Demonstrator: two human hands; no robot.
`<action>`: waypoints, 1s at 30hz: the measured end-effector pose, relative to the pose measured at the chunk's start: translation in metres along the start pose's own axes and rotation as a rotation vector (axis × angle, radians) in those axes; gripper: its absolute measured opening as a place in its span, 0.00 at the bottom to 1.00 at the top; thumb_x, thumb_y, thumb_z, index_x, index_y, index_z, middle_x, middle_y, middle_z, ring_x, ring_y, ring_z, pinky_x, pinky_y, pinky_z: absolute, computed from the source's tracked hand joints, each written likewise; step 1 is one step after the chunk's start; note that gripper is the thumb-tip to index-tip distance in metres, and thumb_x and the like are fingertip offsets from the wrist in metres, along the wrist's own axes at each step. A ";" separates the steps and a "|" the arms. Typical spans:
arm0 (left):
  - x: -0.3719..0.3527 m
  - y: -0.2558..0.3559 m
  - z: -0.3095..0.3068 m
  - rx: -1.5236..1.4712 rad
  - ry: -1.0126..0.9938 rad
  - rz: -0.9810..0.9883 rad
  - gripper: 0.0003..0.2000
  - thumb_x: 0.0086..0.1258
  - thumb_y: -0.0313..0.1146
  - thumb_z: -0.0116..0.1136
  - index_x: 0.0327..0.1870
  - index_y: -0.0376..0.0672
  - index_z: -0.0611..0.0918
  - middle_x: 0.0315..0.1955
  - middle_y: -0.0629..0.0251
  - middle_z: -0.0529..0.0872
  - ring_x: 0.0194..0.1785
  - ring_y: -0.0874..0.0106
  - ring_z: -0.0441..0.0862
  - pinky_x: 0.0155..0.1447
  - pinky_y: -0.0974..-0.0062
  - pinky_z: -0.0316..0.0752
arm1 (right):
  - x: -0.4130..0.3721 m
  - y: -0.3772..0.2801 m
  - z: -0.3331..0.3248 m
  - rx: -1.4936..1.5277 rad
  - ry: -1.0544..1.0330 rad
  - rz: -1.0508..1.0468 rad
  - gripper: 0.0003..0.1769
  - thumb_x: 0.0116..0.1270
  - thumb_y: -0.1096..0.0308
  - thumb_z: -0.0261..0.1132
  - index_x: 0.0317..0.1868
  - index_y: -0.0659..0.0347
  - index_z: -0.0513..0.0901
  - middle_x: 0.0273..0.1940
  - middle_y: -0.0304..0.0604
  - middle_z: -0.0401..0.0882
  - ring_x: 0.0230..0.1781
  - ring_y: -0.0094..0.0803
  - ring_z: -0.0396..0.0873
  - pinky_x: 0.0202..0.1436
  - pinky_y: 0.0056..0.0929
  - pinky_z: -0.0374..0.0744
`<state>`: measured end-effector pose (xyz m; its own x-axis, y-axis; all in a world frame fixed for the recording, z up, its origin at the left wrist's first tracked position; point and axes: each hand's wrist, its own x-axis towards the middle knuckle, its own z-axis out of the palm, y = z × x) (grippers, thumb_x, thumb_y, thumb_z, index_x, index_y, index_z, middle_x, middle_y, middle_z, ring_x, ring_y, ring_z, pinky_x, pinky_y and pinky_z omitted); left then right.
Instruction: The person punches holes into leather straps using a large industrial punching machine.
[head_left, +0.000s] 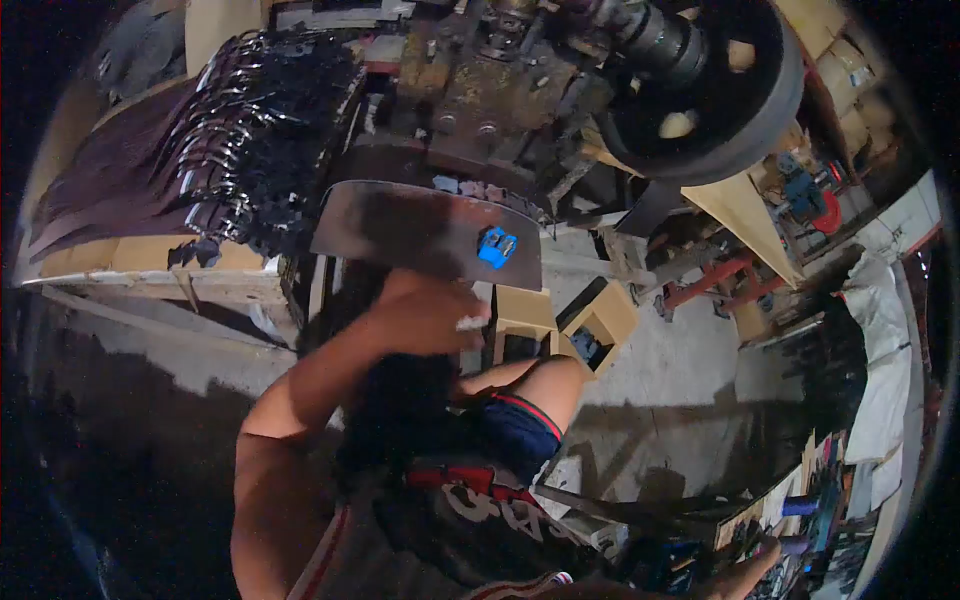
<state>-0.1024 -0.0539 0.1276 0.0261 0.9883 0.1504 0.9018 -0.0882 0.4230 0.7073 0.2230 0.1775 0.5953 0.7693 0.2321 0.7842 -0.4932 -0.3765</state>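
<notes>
My left hand [435,312] is at the near edge of a dark curved metal plate [400,225] on the machine. Motion smears its fingers, so their pose is unclear; a small pale spot shows at them. A bright blue piece [497,247] lies on the right part of the plate, apart from the hand. At the lower right, my right hand [755,568] is stretched out beside blue and purple items [798,507] among cluttered goods. Its fingers are too dark and small to read, and anything held cannot be made out.
A large dark wheel [700,90] is at the machine's upper right. Many dark sheets with shiny curved metal edges [215,150] are stacked on the left bench [180,285]. Two open cardboard boxes [525,308] [610,318] stand below the plate, the right one holding dark pieces.
</notes>
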 end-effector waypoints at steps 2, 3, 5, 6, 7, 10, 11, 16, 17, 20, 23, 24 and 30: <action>-0.023 -0.020 -0.010 -0.011 0.135 -0.005 0.17 0.63 0.40 0.61 0.51 0.42 0.81 0.48 0.54 0.83 0.52 0.52 0.80 0.56 0.57 0.76 | 0.019 0.004 -0.001 -0.044 0.012 -0.033 0.28 0.71 0.51 0.57 0.57 0.69 0.73 0.57 0.52 0.75 0.54 0.40 0.74 0.59 0.36 0.70; -0.035 -0.026 -0.016 -0.064 0.206 -0.047 0.16 0.64 0.39 0.61 0.50 0.42 0.82 0.47 0.55 0.84 0.50 0.52 0.80 0.55 0.58 0.76 | 0.028 0.004 -0.005 -0.063 0.021 -0.055 0.28 0.71 0.51 0.57 0.58 0.69 0.73 0.57 0.52 0.75 0.54 0.40 0.74 0.59 0.36 0.70; -0.054 -0.019 -0.042 -0.345 0.352 -0.294 0.15 0.64 0.38 0.60 0.49 0.41 0.83 0.46 0.53 0.84 0.46 0.53 0.82 0.53 0.59 0.75 | 0.049 0.006 -0.015 -0.128 0.055 -0.123 0.28 0.71 0.51 0.57 0.58 0.69 0.72 0.57 0.52 0.75 0.54 0.40 0.74 0.59 0.36 0.70; -0.062 -0.023 -0.048 -0.370 0.368 -0.341 0.15 0.64 0.37 0.61 0.49 0.40 0.82 0.46 0.53 0.84 0.47 0.53 0.81 0.54 0.59 0.75 | 0.060 0.003 -0.023 -0.175 0.097 -0.202 0.28 0.71 0.51 0.57 0.58 0.69 0.72 0.57 0.53 0.75 0.54 0.41 0.74 0.59 0.36 0.70; -0.069 -0.028 -0.054 -0.394 0.389 -0.386 0.15 0.64 0.37 0.61 0.49 0.40 0.82 0.45 0.52 0.84 0.48 0.53 0.81 0.54 0.60 0.74 | 0.066 -0.007 -0.031 -0.227 0.150 -0.305 0.28 0.71 0.51 0.57 0.58 0.69 0.72 0.57 0.53 0.75 0.54 0.41 0.74 0.59 0.36 0.70; -0.078 -0.051 -0.059 -0.204 0.503 -0.508 0.15 0.65 0.36 0.61 0.49 0.38 0.82 0.46 0.52 0.84 0.53 0.54 0.79 0.58 0.61 0.72 | -0.013 -0.106 -0.063 -0.138 0.130 -0.610 0.31 0.70 0.53 0.60 0.61 0.73 0.71 0.60 0.58 0.75 0.56 0.44 0.76 0.62 0.37 0.70; -0.077 -0.060 -0.058 -0.096 0.552 -0.546 0.14 0.65 0.35 0.60 0.48 0.38 0.82 0.46 0.52 0.84 0.55 0.54 0.78 0.59 0.62 0.71 | -0.033 -0.128 -0.048 0.244 0.096 -0.678 0.30 0.71 0.56 0.61 0.63 0.72 0.70 0.62 0.56 0.73 0.61 0.43 0.73 0.65 0.35 0.67; -0.054 -0.119 -0.051 0.254 0.797 -0.413 0.18 0.67 0.28 0.49 0.58 0.41 0.77 0.56 0.50 0.77 0.60 0.50 0.74 0.64 0.60 0.69 | -0.285 -0.312 -0.021 0.723 -0.806 -1.069 0.32 0.60 0.71 0.66 0.66 0.66 0.70 0.60 0.48 0.75 0.60 0.35 0.74 0.66 0.35 0.69; -0.047 -0.143 -0.051 0.360 0.796 -0.381 0.19 0.67 0.28 0.47 0.60 0.41 0.76 0.58 0.50 0.76 0.61 0.49 0.73 0.64 0.59 0.68 | -0.321 -0.340 -0.001 0.800 -0.981 -1.113 0.33 0.59 0.71 0.68 0.65 0.66 0.70 0.59 0.48 0.76 0.58 0.34 0.74 0.64 0.34 0.71; -0.031 -0.189 -0.052 0.531 0.678 -0.484 0.22 0.68 0.27 0.42 0.64 0.45 0.74 0.63 0.50 0.73 0.63 0.46 0.71 0.65 0.55 0.67 | -0.401 -0.412 0.076 0.692 -1.068 -1.298 0.40 0.55 0.70 0.73 0.67 0.67 0.66 0.58 0.50 0.76 0.57 0.35 0.75 0.60 0.34 0.74; -0.027 -0.204 -0.056 0.512 0.551 -0.573 0.25 0.67 0.27 0.41 0.67 0.50 0.72 0.66 0.50 0.70 0.66 0.46 0.69 0.66 0.54 0.67 | -0.459 -0.456 0.135 0.823 -0.977 -1.391 0.42 0.54 0.67 0.75 0.68 0.65 0.66 0.57 0.53 0.76 0.56 0.38 0.76 0.59 0.33 0.74; -0.028 -0.208 -0.057 0.483 0.518 -0.583 0.25 0.67 0.27 0.40 0.67 0.52 0.71 0.67 0.51 0.69 0.67 0.46 0.68 0.66 0.53 0.67 | -0.472 -0.465 0.138 0.823 -0.969 -1.375 0.43 0.53 0.67 0.76 0.68 0.65 0.66 0.57 0.54 0.76 0.56 0.39 0.76 0.59 0.34 0.74; -0.017 -0.224 -0.047 0.424 0.503 -0.475 0.26 0.68 0.29 0.42 0.68 0.58 0.71 0.69 0.54 0.66 0.69 0.46 0.64 0.69 0.52 0.64 | -0.505 -0.493 0.150 0.757 -0.714 -1.514 0.41 0.52 0.63 0.76 0.66 0.64 0.68 0.55 0.61 0.76 0.54 0.48 0.77 0.56 0.40 0.75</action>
<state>-0.3250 -0.0571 0.0726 -0.5067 0.7253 0.4661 0.8573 0.4811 0.1833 -0.0059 0.1386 0.1116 -0.8015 0.4329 0.4126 0.1559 0.8174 -0.5546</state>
